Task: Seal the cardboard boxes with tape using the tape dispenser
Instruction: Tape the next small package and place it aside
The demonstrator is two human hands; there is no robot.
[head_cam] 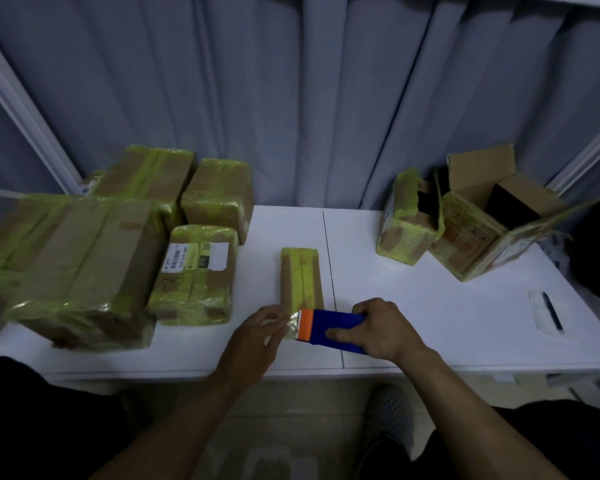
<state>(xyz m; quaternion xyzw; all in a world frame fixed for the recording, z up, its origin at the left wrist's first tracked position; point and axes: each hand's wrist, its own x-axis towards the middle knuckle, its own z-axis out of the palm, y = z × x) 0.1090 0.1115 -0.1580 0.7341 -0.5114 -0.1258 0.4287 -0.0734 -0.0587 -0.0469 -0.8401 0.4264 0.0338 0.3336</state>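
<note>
Tape (293, 323) joins everything at this moment: a short, shiny yellow-green stretch of it runs from the mouth of the tape dispenser (336, 330) and seems to reach the near end of the small box (301, 278). That box lies in the middle of the white table (430, 306), straight ahead of us, its long axis pointing away from our body toward the curtain (291, 98). The dispenser sits at the box's near end, a little to the right. The box therefore lies ahead and slightly left of our right hand (383, 332), and we judge that any pull along the seam would have to travel away from us down that length.

Our right hand is wrapped around the dispenser's blue body, thumb along its side, orange front facing left. Our left hand (257, 336) is the nearer one to the box's end. Its fingers reach out and touch the loose tape, but blur keeps us from telling whether they pinch it or only press it flat.

The small box is slim and brown, with a band of yellow-green tape along its top. On the left, sealed boxes (84, 258) wrapped in the same tape are heaped together. At the far right, two open boxes (475, 223) stand well apart from our hands.
</note>
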